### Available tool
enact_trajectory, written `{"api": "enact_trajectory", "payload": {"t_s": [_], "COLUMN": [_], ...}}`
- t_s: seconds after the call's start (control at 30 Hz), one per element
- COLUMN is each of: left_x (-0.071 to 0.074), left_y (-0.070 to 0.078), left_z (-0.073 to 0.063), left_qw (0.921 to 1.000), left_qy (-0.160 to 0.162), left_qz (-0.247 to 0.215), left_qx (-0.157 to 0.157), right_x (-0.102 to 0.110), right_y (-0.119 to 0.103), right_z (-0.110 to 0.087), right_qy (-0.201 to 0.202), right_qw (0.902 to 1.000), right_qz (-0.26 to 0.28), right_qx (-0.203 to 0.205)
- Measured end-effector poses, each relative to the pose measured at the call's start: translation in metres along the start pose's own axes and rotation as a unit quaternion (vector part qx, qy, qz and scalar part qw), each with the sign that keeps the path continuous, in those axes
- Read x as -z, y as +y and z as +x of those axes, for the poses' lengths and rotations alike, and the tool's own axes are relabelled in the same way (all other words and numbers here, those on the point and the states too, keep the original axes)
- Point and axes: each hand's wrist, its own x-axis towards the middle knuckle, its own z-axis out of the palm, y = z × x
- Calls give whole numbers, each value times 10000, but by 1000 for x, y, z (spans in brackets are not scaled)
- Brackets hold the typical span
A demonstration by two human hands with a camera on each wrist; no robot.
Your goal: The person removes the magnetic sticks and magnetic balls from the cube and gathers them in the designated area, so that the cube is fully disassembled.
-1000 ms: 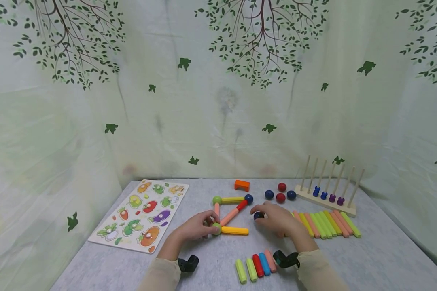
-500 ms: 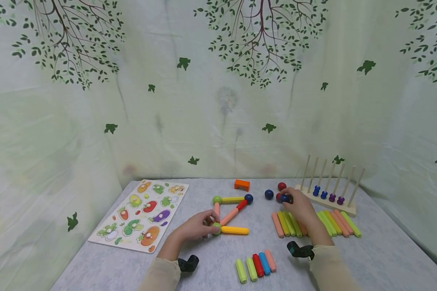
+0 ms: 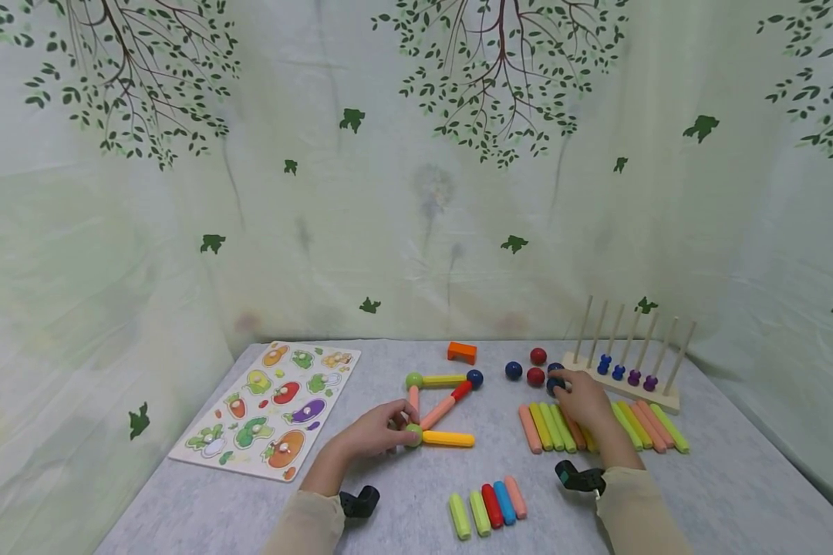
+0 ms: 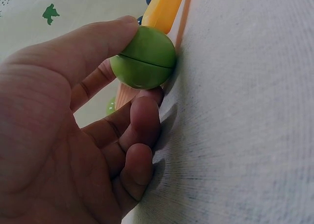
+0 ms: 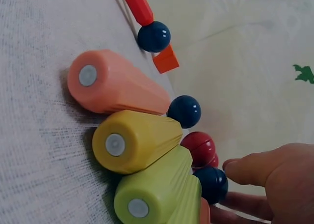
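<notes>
My left hand pinches a green ball between thumb and fingers. This ball is the lower-left corner of a figure of magnetic sticks and balls. A yellow stick points right from it, and a pink-and-red stick pair slants up to a dark blue ball. Another green ball and a yellow-green stick form the top. My right hand holds a dark blue ball by its thumb and fingers, close to another blue ball and two red balls.
A row of coloured sticks lies partly under my right forearm. Several more sticks lie in front. A peg rack with beads stands at the right back, a vegetable puzzle board at left, an orange block behind.
My right hand has carried the dark blue ball from beside the figure to the right and back, to the group of loose balls. My left hand stays on the green ball.
</notes>
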Motion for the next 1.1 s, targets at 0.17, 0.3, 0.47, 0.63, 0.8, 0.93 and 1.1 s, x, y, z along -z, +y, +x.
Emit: {"api": "enact_trajectory", "payload": {"t_s": [0.17,0.3,0.47,0.63,0.8,0.93,1.1], "left_x": [1,1,0,0,0,0,-1], "left_y": [1,0,-1,-1,1,2,2], "left_z": [0,0,0,0,-1,-1,-1], "left_qw": [10000,10000,10000,10000,10000,10000,10000], "left_qy": [17,16,9,11,9,21,39], "left_qz": [-14,-18,-17,-49,-56,-17,14], "left_qx": [26,36,18,-26,-24,-6,-7], "right_x": [-1,-2,-3,-3,-2,0,1], "right_y": [-1,-1,-2,-3,-5,-10,-22], "right_z": [0,0,0,-1,-3,-7,-10], "right_qy": [168,184,51,-32,-14,91,218], "right_qw": [9996,9994,9997,9996,9993,9989,9975], "right_qz": [227,291,216,160,132,143,77], "right_qx": [2,25,93,242,336,439,674]}}
